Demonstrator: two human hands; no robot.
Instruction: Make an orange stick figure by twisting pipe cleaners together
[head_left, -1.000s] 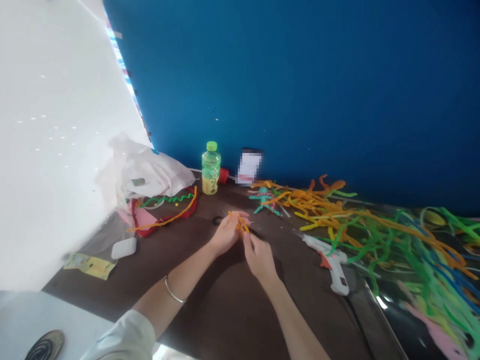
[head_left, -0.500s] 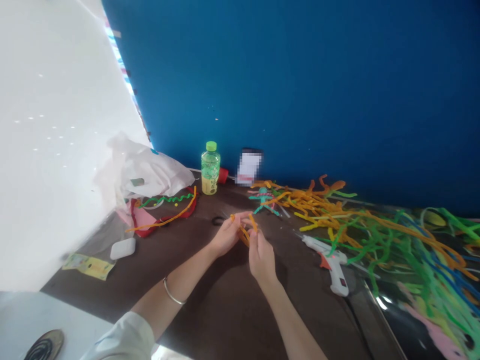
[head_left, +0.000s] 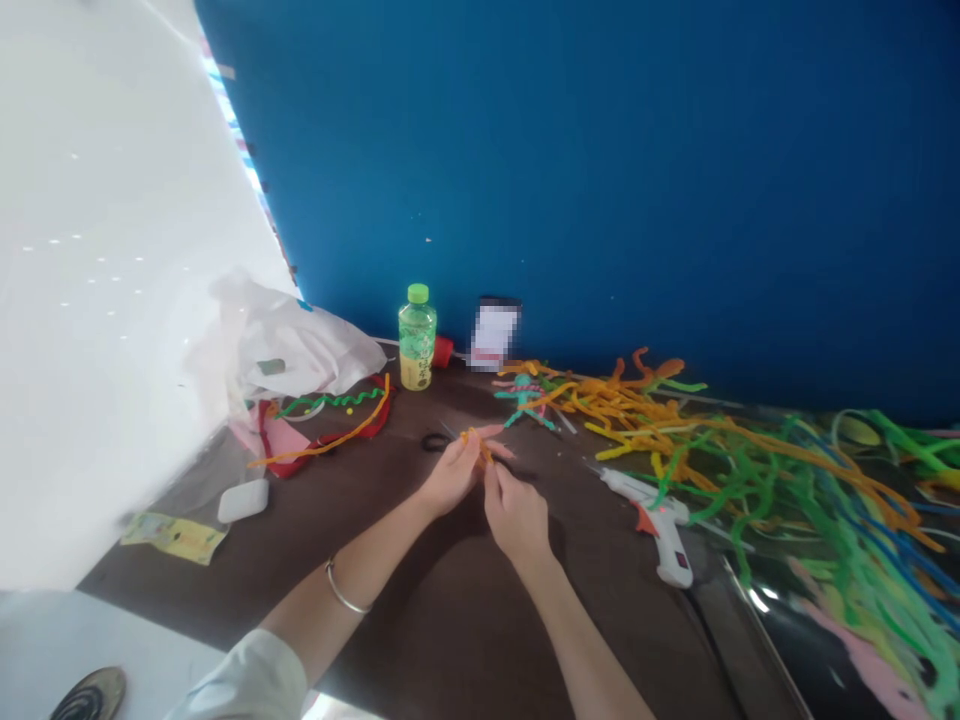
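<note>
Left hand [head_left: 450, 480]: I'm gripping the orange stem [head_left: 486, 453].
Right hand [head_left: 519, 515]: pinching it too.
Orange stem: running between both hands, short of the worktop's [head_left: 450, 640] far edge, long axis hidden.

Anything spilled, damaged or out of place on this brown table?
Nothing looks spilled or broken: the green-capped clear plastic bottle stands upright. Only the tangled orange and green fuzzy stems look untidy, sprawling over the right of the table.

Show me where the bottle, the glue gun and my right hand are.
Bottle [head_left: 417, 345]: head view, on its label.
Glue gun [head_left: 664, 520]: head view, where body meets handle.
Right hand [head_left: 517, 515]: head view, on the back of the hand.
</note>
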